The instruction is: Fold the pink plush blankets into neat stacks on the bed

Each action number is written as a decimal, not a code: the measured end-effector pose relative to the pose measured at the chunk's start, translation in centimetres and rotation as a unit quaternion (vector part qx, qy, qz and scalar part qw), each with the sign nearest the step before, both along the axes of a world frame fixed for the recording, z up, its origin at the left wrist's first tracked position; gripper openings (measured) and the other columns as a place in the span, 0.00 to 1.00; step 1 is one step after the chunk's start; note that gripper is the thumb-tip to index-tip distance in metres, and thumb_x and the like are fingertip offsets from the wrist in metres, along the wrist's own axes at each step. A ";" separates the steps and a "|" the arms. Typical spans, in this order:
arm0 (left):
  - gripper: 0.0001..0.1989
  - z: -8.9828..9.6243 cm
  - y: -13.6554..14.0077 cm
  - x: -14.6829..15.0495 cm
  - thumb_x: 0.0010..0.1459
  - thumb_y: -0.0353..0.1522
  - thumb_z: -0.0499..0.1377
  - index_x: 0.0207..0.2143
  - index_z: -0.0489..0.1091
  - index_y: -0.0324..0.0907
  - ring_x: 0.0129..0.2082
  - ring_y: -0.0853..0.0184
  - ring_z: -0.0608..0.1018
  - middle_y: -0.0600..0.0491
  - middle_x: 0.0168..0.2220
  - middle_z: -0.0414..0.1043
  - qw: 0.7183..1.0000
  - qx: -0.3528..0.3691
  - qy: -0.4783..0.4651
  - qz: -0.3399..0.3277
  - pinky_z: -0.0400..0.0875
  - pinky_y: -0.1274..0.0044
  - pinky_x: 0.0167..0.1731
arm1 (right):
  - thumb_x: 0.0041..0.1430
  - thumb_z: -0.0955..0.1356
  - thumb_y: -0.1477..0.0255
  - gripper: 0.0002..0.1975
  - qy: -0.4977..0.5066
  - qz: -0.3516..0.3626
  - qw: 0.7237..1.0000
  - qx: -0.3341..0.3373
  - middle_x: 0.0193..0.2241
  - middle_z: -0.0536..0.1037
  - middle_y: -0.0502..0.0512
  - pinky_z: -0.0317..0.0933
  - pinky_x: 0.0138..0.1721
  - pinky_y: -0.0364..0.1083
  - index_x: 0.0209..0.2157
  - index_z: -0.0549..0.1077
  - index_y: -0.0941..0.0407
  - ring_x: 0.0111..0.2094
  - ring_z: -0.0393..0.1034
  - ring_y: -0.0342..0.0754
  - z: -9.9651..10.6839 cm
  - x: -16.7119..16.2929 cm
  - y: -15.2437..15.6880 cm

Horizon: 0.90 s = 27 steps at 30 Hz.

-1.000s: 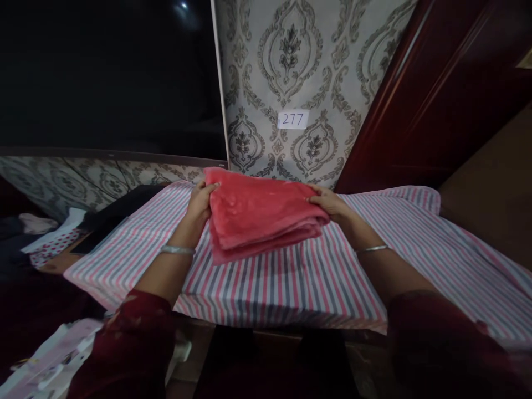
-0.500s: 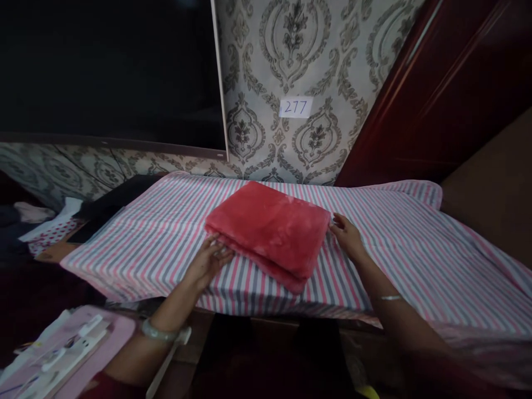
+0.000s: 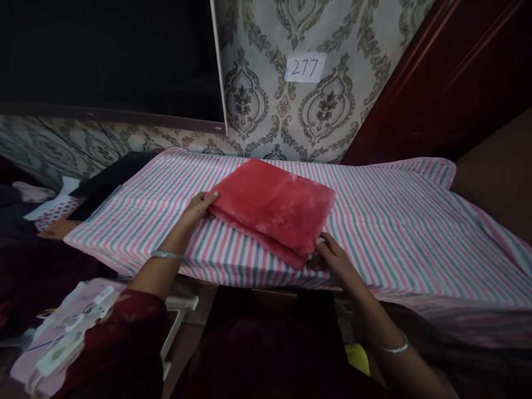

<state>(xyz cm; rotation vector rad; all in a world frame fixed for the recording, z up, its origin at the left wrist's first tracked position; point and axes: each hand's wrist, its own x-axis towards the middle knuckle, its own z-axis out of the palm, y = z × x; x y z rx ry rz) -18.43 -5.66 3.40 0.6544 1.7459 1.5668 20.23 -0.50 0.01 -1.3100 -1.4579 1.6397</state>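
A folded red plush cloth [image 3: 272, 208] lies askew on the striped tablecloth [image 3: 386, 221], its layers showing along the near edge. At its left corner is my left hand [image 3: 196, 209], thumb on top and fingers tucked at the side, pinching the fabric. My right hand [image 3: 332, 256] is closed at the near right corner, thumb against the edge. Its lower fingers are partly in shadow by the fold.
A large dark screen [image 3: 108, 61] stands at the back left. A paper marked 277 [image 3: 306, 67] is on the patterned wall. Dark red furniture [image 3: 436, 88] rises at right. A pink board [image 3: 29, 349] holds white power strips at lower left.
My left hand has moved from below the near edge to the cloth's left corner. My right hand has gone from the far right corner to the near one. The view has tilted down.
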 end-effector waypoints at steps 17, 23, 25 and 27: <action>0.16 -0.9 2.3 -3.1 0.38 0.32 0.70 0.29 0.69 0.38 0.19 0.71 0.68 0.57 0.21 0.66 0.997 -0.024 -0.071 0.004 0.69 0.80 0.16 | 0.46 0.78 0.61 0.44 0.191 -0.106 0.968 -0.122 0.38 0.79 0.51 0.73 0.33 0.50 0.61 0.56 0.48 0.33 0.76 0.51 0.2 -1.2 -1.3; 0.16 0.5 3.3 -4.4 0.43 0.39 0.69 0.31 0.72 0.39 0.19 0.68 0.69 0.53 0.23 0.70 0.997 -0.058 -0.036 -0.021 0.67 0.80 0.14 | 0.54 0.74 0.59 0.19 0.209 -0.064 0.955 -0.201 0.32 0.78 0.52 0.68 0.33 0.47 0.42 0.68 0.51 0.29 0.73 0.47 0.0 -1.1 -0.4; 0.17 1.2 4.0 -4.8 0.44 0.41 0.70 0.32 0.74 0.40 0.20 0.67 0.70 0.52 0.24 0.73 0.995 -0.083 -0.042 -0.029 0.68 0.78 0.15 | 0.57 0.71 0.57 0.15 0.198 -0.055 0.953 -0.224 0.29 0.77 0.52 0.66 0.33 0.45 0.37 0.70 0.52 0.28 0.72 0.47 0.0 -1.5 0.3; 0.18 1.7 4.7 -4.8 0.42 0.42 0.71 0.32 0.75 0.40 0.19 0.66 0.71 0.51 0.24 0.75 0.993 -0.093 -0.047 -0.051 0.68 0.78 0.14 | 0.58 0.70 0.55 0.15 0.193 -0.053 0.953 -0.230 0.27 0.76 0.52 0.65 0.32 0.44 0.33 0.71 0.53 0.27 0.71 0.46 0.2 -1.9 0.9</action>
